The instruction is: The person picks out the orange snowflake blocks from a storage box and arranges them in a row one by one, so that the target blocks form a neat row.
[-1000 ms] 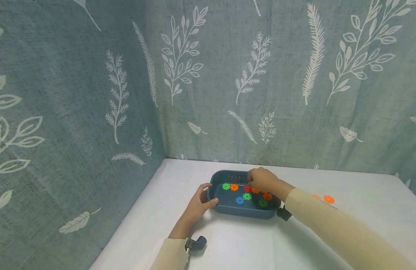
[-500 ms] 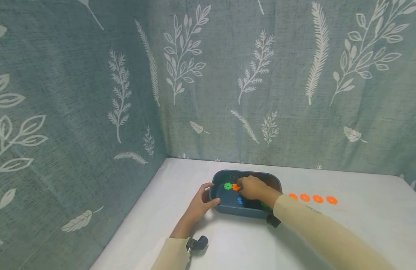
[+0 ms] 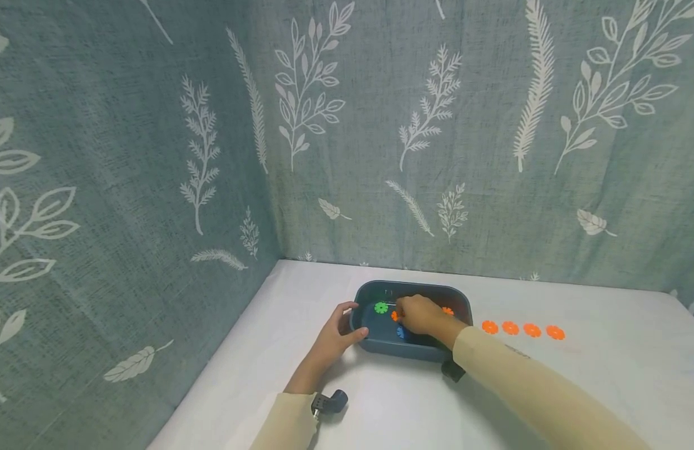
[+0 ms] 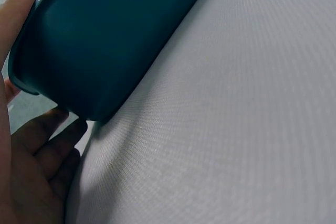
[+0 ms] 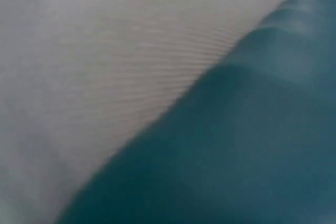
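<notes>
Cloth with pale leaf sprigs hangs behind a white table. On the table sits a teal tray, taken here as the clock's centre. At nine o'clock the left hand cups the tray's end, thumb and fingers set wide around it, apparently steadying it. The right hand reaches in from four o'clock, fingers bent downward; whether they pinch anything I cannot tell. Outside, at three o'clock, four orange pieces lie in a row. Inside, a green piece lies toward ten, a part-hidden orange disc beside the right fingertips toward nine, a blue disc near eight, another orange disc toward two. The step looks like picking out orange ones; the next move likely calls for a sure pinch and a lift clear of the tray.
</notes>
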`<state>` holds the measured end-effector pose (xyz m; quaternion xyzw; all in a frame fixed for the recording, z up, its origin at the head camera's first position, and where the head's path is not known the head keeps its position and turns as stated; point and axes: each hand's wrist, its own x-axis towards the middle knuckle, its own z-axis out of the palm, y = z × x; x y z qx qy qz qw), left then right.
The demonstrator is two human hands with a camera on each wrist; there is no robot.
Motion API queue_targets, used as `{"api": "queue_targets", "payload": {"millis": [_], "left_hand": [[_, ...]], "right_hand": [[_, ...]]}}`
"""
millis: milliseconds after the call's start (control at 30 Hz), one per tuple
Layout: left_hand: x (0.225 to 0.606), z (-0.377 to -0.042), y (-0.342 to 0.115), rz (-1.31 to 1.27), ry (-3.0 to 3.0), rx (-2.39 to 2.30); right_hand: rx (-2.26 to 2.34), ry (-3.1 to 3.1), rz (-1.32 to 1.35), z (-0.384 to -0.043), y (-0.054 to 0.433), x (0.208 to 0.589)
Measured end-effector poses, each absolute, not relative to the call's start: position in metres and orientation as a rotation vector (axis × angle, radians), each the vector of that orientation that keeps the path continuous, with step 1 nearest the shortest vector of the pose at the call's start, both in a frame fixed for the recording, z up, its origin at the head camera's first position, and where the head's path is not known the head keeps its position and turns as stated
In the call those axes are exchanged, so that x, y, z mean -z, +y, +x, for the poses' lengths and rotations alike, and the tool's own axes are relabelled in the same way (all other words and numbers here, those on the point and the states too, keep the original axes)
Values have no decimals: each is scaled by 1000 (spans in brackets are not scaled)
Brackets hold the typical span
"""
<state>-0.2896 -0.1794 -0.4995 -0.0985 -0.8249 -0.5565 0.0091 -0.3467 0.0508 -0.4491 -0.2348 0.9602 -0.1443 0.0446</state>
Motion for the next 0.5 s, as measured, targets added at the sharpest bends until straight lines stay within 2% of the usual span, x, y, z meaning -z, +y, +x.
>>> {"api": "queue_targets", "payload": {"millis": [500], "left_hand": [[502,-291,-179,-324,-2582,1692]], "right_hand": [[506,2958,-601,-350,50,451]]}}
